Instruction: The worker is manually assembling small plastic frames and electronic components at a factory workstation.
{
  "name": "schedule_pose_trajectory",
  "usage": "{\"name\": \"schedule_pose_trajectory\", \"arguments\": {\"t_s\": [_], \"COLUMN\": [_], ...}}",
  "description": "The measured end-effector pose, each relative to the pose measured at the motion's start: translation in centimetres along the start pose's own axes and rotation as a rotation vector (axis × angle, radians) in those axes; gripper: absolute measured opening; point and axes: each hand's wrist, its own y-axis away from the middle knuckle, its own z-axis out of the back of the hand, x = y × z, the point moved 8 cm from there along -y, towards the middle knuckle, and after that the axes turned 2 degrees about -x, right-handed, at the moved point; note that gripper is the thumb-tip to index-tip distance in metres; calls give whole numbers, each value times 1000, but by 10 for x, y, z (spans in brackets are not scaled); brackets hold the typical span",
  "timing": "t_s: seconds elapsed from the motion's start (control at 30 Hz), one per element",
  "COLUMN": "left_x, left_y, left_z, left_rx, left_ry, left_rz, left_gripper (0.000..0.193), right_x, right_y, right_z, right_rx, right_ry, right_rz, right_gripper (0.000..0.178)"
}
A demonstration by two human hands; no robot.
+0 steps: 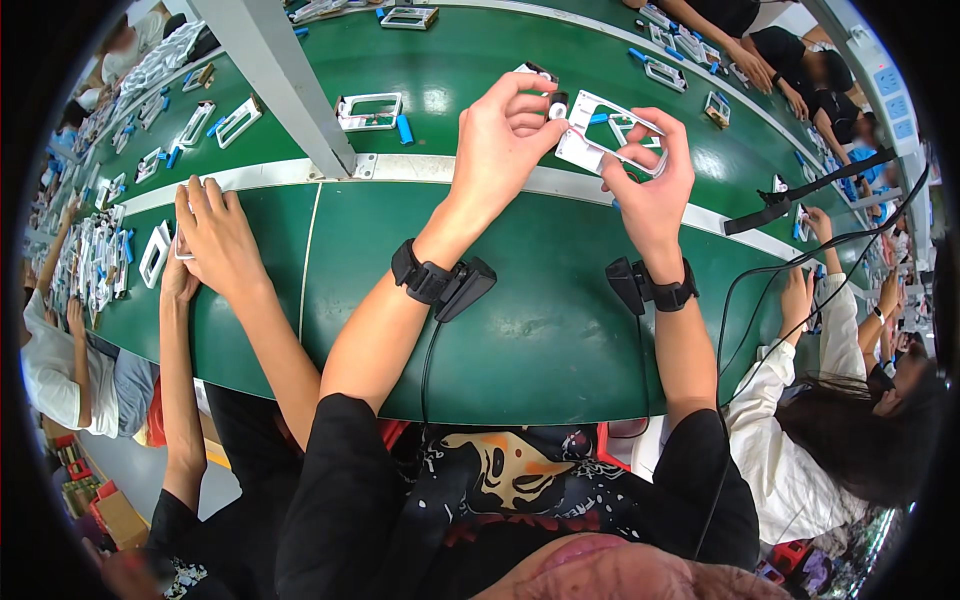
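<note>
A white rectangular frame with a large opening is held at a tilt above the far green surface, just beyond the white rail. The person's right grip grasps it by its right end, with the thumb at the near edge and bent fingers on the far side. The left grip is just left of the frame, pinching a small black-and-white part between thumb and fingertips; whether that part touches the frame cannot be told.

On the far surface, to the left of the left grip, lies another rectangular frame, with a blue piece just beside its right end. More frames and blue pieces lie scattered farther off on both sides.

Nearer the person, the green tabletop spreads below both forearms. Each wrist wears a black strap with a boxy device, the left device and the right device, both trailing cables. To the left, a grey post rises from the rail, and a co-worker's hands rest at the tabletop near an upright white frame. Many frames are piled at the far left. To the right, a co-worker in a white top reaches toward the rail, below a black strap hanging across.
</note>
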Motion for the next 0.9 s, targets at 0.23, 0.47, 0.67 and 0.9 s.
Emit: {"name": "schedule_pose_trajectory", "arguments": {"t_s": [0.23, 0.47, 0.67, 0.9], "left_x": [-25, -28, -32, -31], "left_y": [11, 17, 15, 15], "left_z": [-5, -11, -13, -13], "left_rx": [-66, -59, -45, -34], "left_ry": [-313, -421, -480, -400], "left_rz": [-328, -331, -285, -204], "left_gripper": [35, 37, 35, 35], "right_x": [-1, -4, -2, 0], "right_y": [1, 1, 1, 5], "right_z": [-2, 2, 1, 1], "right_rx": [5, -38, -48, -70], "right_ry": [25, 28, 68, 145], "right_rz": [-4, -21, 17, 44], "right_gripper": [52, 52, 52, 52]}}
